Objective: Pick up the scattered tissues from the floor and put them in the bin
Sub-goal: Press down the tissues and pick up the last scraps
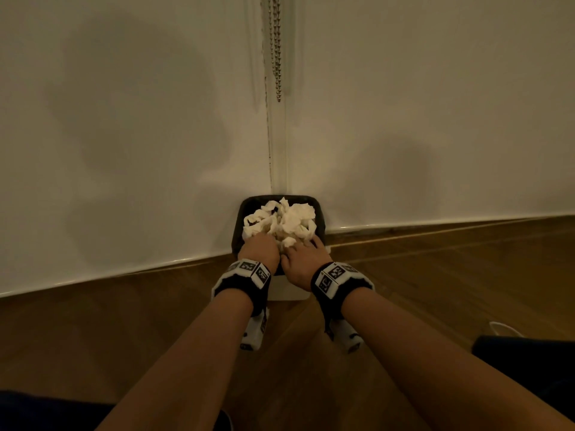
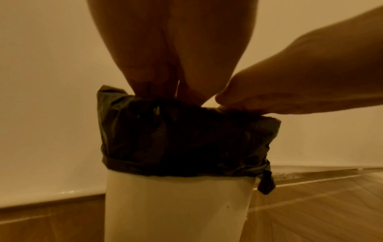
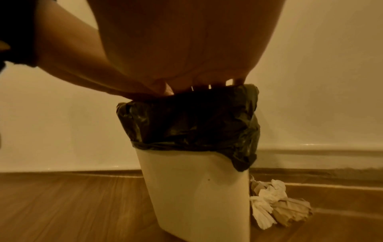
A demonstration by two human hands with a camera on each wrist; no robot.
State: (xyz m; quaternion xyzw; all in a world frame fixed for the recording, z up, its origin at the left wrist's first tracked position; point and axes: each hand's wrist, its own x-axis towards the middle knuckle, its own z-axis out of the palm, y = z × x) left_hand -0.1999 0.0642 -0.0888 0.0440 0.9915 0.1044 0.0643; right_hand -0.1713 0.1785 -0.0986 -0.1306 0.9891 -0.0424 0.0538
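A white bin (image 1: 289, 292) with a black liner (image 1: 320, 219) stands in the wall corner, heaped with white tissues (image 1: 289, 219). My left hand (image 1: 259, 248) reaches over the near rim, its fingers straight down into the heap with the tips buried. My right hand (image 1: 303, 259) lies beside it, fingers spread over the rim and pressing on the pile. In the left wrist view the left hand's fingers (image 2: 157, 78) dip behind the liner (image 2: 186, 139). In the right wrist view more crumpled tissues (image 3: 267, 199) lie on the floor right of the bin (image 3: 196, 196).
White walls meet just behind the bin, and a bead chain (image 1: 276, 48) hangs in the corner. Wooden floor (image 1: 124, 321) spreads to both sides. A white cable (image 1: 504, 329) and a dark object (image 1: 522, 359) lie at the right.
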